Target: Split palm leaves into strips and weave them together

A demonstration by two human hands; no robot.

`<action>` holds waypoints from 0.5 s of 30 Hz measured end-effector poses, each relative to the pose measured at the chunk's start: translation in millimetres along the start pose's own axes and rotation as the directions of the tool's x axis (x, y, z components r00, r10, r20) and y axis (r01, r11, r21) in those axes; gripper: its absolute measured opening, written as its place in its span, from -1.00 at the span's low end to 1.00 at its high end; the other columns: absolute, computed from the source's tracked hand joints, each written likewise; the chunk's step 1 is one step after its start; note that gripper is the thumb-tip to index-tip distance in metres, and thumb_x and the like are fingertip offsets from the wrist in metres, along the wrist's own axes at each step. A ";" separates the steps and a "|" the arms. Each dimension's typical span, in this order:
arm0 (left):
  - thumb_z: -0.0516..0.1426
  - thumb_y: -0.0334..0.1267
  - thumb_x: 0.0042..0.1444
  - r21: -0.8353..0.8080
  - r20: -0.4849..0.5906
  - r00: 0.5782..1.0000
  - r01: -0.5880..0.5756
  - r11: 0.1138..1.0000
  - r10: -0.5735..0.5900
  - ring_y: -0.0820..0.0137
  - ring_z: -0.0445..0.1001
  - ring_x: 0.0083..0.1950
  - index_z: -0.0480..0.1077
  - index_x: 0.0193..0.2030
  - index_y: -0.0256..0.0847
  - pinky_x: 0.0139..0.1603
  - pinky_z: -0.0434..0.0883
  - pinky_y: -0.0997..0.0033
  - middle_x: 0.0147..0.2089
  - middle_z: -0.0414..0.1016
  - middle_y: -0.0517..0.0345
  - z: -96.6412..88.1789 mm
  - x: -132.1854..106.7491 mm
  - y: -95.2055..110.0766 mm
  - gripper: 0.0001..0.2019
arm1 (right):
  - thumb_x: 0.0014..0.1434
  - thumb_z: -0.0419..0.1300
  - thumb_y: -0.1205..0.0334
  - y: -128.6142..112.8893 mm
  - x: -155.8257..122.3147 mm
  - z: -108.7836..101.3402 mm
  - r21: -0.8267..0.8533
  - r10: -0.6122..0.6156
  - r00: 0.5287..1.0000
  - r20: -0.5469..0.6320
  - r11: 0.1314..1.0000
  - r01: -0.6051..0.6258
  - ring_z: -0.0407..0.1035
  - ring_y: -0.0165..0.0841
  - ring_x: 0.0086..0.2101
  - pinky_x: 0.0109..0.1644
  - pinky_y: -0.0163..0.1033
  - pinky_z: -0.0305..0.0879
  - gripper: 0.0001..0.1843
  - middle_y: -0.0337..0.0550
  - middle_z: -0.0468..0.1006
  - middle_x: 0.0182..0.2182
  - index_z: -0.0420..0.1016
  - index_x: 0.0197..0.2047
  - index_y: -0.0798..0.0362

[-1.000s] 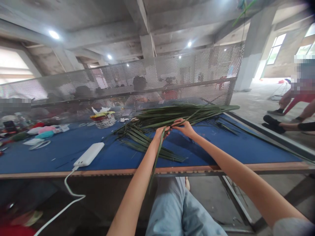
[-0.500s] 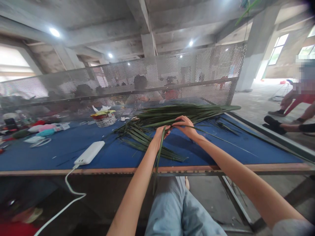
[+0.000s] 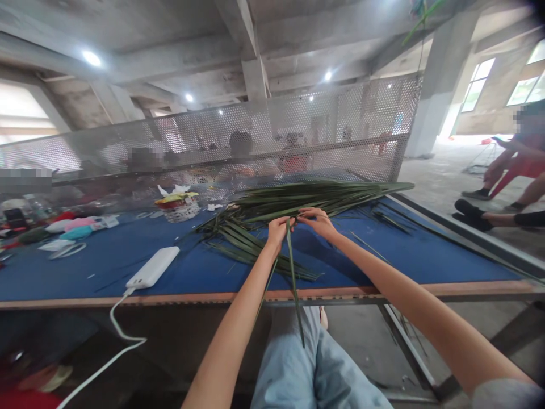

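My left hand and my right hand meet above a blue table, both pinched on a long green palm leaf strip. One strip hangs down from my fingers toward my lap, and a second thin piece trails below my left wrist. Just beyond my hands lies a pile of long palm leaves, fanned across the table's far right part.
A white power bank with a white cable lies near the table's front edge. A small basket and coloured items sit at the back left. A perforated metal screen stands behind. A person's legs stretch out at right.
My right hand came back from the right to meet my left hand. The thin rib it drew out to the right is gone, and a leaf strip now hangs straight down.
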State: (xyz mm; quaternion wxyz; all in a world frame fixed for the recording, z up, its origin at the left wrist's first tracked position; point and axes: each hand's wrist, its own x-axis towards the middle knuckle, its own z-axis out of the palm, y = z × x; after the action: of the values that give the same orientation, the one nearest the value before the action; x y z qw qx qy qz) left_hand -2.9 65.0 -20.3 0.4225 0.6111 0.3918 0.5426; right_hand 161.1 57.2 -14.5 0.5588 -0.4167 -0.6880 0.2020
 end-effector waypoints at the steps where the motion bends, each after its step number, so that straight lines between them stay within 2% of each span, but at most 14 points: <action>1: 0.26 -0.02 -0.15 0.024 0.000 1.000 -0.010 1.000 0.010 0.51 0.24 -0.56 0.52 -0.50 -0.30 -0.51 0.12 0.50 -0.63 0.36 0.18 0.2 -0.5 0.3 -0.68 | 0.03 0.28 0.11 0.3 -0.4 0.1 0.037 0.051 0.999 0.016 0.998 -0.052 0.41 -0.22 -0.09 0.09 -0.15 0.22 -0.83 -0.12 0.59 -0.15 0.63 -0.44 0.00; 4: 0.25 -0.04 -0.13 0.067 -0.003 0.999 -0.038 0.997 0.038 0.48 0.25 -0.56 0.55 -0.44 -0.29 -0.51 0.16 0.49 -0.64 0.37 0.19 1.7 -3.2 3.6 -0.70 | -0.01 0.28 0.04 1.0 -1.5 -1.0 0.114 0.199 0.976 0.092 0.971 -0.208 0.44 -0.22 -0.12 0.07 -0.17 0.23 -0.78 -0.17 0.62 -0.26 0.64 -0.43 0.01; 8: 0.27 -0.10 -0.15 0.058 0.033 0.997 -0.076 0.995 0.074 0.46 0.29 -0.55 0.57 -0.40 -0.28 -0.49 0.21 0.47 -0.55 0.46 0.14 4.0 -5.9 7.9 -0.73 | -0.12 0.33 0.00 1.0 -1.6 -4.0 0.246 0.357 0.916 0.181 0.886 -0.394 0.45 -0.25 -0.25 -0.03 -0.19 0.29 -0.71 -0.20 0.62 -0.39 0.65 -0.41 0.04; 11: 0.29 -0.16 -0.17 0.058 0.059 0.997 -0.063 0.996 0.059 0.47 0.28 -0.57 0.57 -0.39 -0.28 -0.49 0.21 0.46 -0.55 0.48 0.14 4.5 -6.6 9.6 -0.77 | -0.16 0.36 0.01 0.7 -1.8 -5.6 0.282 0.397 0.895 0.205 0.851 -0.442 0.45 -0.28 -0.32 -0.09 -0.20 0.30 -0.69 -0.20 0.62 -0.42 0.66 -0.40 0.07; 15: 0.27 -0.23 -0.15 0.133 0.068 0.995 -0.079 0.988 0.071 0.46 0.26 -0.58 0.57 -0.43 -0.28 -0.51 0.19 0.46 -0.58 0.45 0.14 4.7 -7.6 11.1 -0.84 | -0.18 0.37 0.03 2.8 -1.6 -6.3 0.242 0.417 0.888 0.193 0.857 -0.455 0.44 -0.30 -0.36 -0.15 -0.22 0.31 -0.69 -0.21 0.61 -0.47 0.66 -0.40 0.08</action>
State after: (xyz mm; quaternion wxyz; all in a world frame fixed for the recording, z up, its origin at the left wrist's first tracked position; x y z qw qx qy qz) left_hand 1.2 53.7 -12.7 0.3717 0.6696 0.3908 0.5106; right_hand 168.0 56.3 -15.7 0.5044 -0.4640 -0.5756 0.4461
